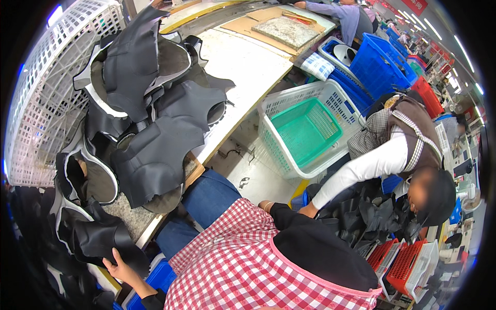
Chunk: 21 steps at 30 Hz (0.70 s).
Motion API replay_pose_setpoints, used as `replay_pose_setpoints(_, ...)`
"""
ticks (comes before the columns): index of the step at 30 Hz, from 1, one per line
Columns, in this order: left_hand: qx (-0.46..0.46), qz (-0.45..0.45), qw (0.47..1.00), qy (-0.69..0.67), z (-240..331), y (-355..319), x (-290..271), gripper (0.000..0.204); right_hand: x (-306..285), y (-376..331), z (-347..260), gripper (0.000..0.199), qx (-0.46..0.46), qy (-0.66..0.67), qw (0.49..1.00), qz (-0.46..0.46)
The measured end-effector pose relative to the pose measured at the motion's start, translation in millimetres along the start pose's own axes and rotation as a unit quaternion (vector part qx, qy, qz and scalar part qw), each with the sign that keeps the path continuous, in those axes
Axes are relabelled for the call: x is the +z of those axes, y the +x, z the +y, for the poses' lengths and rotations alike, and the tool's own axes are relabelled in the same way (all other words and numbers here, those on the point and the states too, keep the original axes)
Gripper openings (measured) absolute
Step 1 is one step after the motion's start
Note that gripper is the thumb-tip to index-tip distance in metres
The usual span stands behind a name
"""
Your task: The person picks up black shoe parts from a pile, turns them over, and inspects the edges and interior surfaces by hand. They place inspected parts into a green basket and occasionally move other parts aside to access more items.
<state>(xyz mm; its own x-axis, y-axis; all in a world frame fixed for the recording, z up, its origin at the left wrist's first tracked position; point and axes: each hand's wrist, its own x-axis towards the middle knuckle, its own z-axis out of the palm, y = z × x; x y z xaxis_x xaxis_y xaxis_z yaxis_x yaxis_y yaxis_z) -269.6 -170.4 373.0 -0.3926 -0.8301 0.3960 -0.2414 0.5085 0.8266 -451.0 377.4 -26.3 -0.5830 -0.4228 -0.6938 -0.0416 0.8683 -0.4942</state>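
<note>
At the lower left my left hand lies against a black shoe upper, its thumb and fingers spread apart on the dark material. Just above it, another upper stands with its grey lining and pale edge showing. More black uppers are heaped over the table's left side, some tipped so that their openings face up. My right arm, in a black sleeve, bends beside my red checked apron. Only the wrist of my right hand shows, with a bracelet; the apron hides its fingers.
A white table runs away from me, with a board at its far end. White crates stand at left. Right of the table, a green basket sits inside a white one. A co-worker bends close by, beside piled black pieces.
</note>
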Motion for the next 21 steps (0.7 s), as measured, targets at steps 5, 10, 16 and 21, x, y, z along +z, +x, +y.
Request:
replay_pose_setpoints(5, -0.014, -0.001, 0.999, 0.033, 4, 0, -2, 0.037, -73, -16, -68, 0.047, 0.051, 0.409, 0.892, 0.183)
replay_pose_setpoints(10, -0.011, 0.023, 1.000, -0.016, 8, -4, 2, 0.034, -211, -48, -188, 0.096, -0.143, 0.657, 0.703, 0.233)
replay_pose_setpoints(16, -0.046, -0.073, 0.995, -0.043, 1, -10, -11, 0.046, -266, -24, -280, 0.088, -0.056, 0.497, 0.778, 0.380)
replay_pose_setpoints(21, -0.073, -0.101, 0.992, -0.023, -6, -11, -33, 0.046, -254, 28, -268, 0.081, -0.122, 0.452, 0.724, 0.506)
